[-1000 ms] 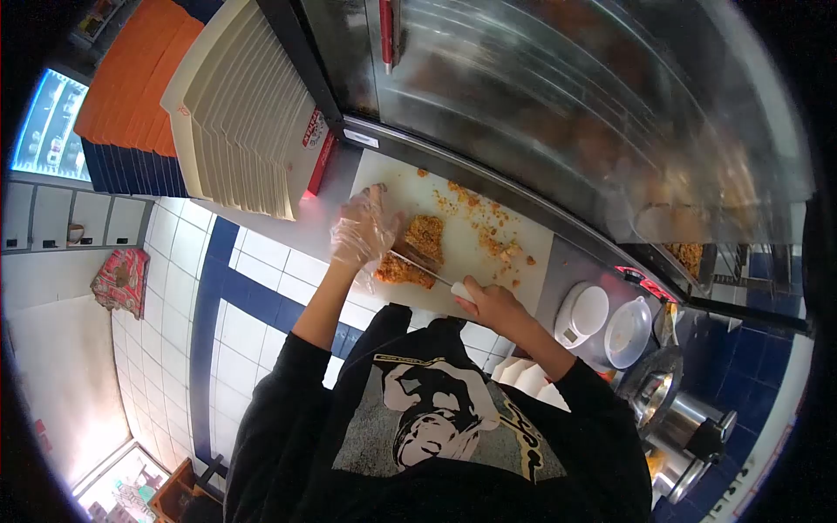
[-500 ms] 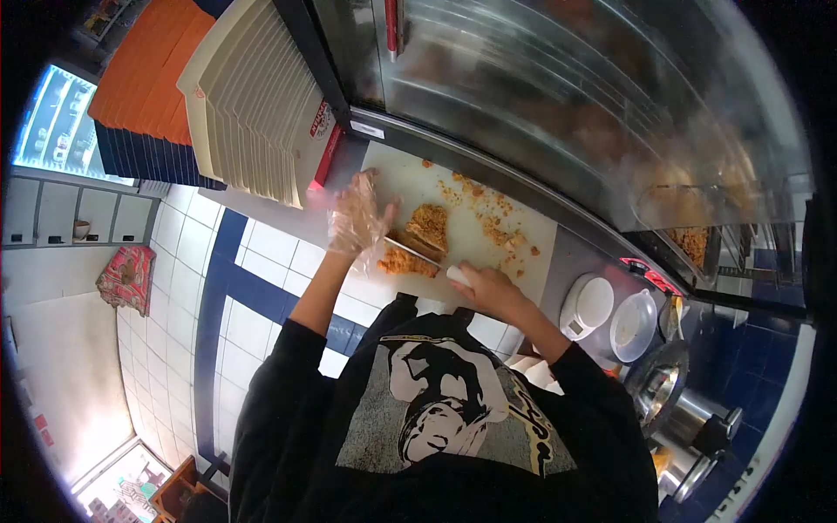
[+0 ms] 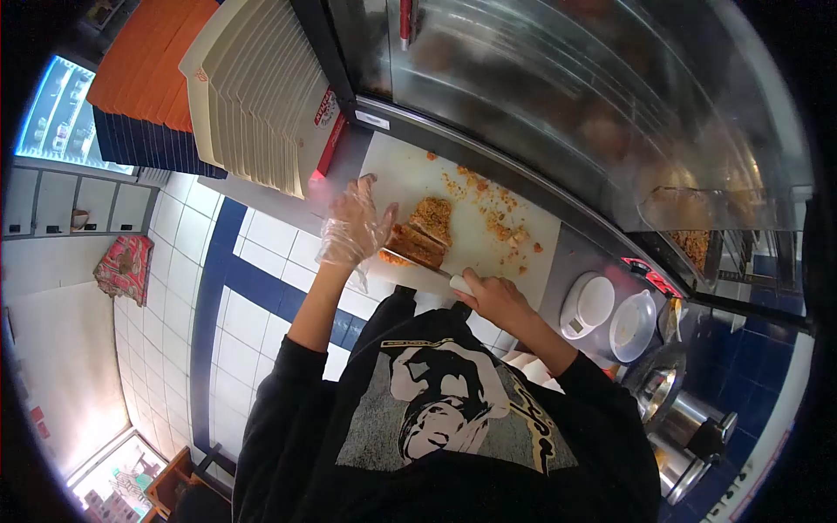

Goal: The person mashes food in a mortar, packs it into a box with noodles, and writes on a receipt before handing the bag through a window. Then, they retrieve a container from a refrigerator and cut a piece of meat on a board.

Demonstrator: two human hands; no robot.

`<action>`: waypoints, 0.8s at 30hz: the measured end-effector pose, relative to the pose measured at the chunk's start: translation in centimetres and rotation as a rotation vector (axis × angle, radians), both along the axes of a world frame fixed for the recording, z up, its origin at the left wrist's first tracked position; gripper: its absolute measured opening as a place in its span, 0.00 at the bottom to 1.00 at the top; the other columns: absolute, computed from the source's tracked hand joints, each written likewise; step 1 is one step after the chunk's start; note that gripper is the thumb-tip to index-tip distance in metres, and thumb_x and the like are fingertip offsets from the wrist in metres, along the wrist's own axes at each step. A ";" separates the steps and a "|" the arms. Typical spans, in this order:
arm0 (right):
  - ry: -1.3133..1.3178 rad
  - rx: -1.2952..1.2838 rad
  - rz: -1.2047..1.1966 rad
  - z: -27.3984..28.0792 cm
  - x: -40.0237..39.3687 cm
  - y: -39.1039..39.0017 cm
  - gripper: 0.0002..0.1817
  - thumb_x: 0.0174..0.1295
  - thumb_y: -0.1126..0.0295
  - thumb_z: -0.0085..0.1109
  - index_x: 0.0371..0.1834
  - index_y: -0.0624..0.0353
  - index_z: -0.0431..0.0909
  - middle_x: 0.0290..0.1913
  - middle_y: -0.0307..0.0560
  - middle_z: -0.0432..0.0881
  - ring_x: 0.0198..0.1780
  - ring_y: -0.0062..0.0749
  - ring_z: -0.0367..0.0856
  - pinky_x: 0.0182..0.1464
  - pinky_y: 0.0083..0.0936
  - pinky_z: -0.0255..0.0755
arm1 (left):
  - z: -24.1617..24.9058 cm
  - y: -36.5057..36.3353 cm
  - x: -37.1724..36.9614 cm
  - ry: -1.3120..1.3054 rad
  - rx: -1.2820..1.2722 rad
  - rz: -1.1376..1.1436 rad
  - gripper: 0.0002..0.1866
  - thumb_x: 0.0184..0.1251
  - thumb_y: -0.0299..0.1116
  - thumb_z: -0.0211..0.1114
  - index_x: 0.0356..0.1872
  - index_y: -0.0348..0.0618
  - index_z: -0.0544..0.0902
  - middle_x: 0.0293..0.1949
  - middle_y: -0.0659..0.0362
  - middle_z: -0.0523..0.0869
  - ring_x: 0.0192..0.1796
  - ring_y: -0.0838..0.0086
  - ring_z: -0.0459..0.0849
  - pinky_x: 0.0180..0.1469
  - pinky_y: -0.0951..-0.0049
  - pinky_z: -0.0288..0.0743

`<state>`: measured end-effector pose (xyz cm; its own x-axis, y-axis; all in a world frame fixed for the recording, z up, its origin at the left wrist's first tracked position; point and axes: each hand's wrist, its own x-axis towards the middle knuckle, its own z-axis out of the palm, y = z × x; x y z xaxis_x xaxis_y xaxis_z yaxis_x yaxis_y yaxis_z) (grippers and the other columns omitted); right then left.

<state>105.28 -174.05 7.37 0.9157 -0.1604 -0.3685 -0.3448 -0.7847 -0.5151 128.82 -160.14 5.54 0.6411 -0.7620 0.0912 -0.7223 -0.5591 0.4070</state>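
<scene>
Breaded cutlet (image 3: 423, 233) between both hands (on board).

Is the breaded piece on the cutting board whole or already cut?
Cut. The breaded piece lies in separate slices on the cutting board, crumbs scattered beside; the knife rests along its near edge.

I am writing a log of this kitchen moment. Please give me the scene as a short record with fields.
Left hand: left hand in a clear glove, steadying the breaded cutlet
Right hand: right hand, bare, gripping the knife by its white handle
Surface: white cutting board with crumbs scattered on it
Nearby: stack of folded boxes to the left, kitchen scale to the right
</scene>
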 end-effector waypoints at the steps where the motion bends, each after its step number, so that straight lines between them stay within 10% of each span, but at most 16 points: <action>1: -0.013 -0.030 0.011 -0.3 0.1 -0.2 0.19 0.64 0.53 0.49 0.44 0.58 0.67 0.25 0.62 0.79 0.31 0.60 0.79 0.34 0.45 0.73 | 0.0 -0.1 0.1 0.024 0.017 0.011 0.29 0.60 0.47 0.57 0.55 0.34 0.64 0.48 0.42 0.74 0.48 0.49 0.76 0.51 0.55 0.68; 17: 0.024 0.085 0.011 -2.3 1.5 -0.4 0.21 0.64 0.52 0.48 0.45 0.60 0.69 0.23 0.65 0.77 0.29 0.62 0.78 0.33 0.48 0.72 | -2.3 -0.6 1.2 -0.030 0.157 0.022 0.34 0.58 0.54 0.54 0.58 0.37 0.64 0.55 0.45 0.71 0.52 0.54 0.75 0.53 0.57 0.66; 24: -0.017 0.240 0.000 0.0 1.6 -1.4 0.20 0.64 0.53 0.47 0.43 0.61 0.68 0.28 0.64 0.78 0.33 0.58 0.78 0.37 0.46 0.71 | 0.6 -1.5 1.6 -0.005 -0.181 -0.015 0.21 0.58 0.42 0.59 0.48 0.39 0.71 0.36 0.51 0.79 0.36 0.61 0.80 0.44 0.64 0.71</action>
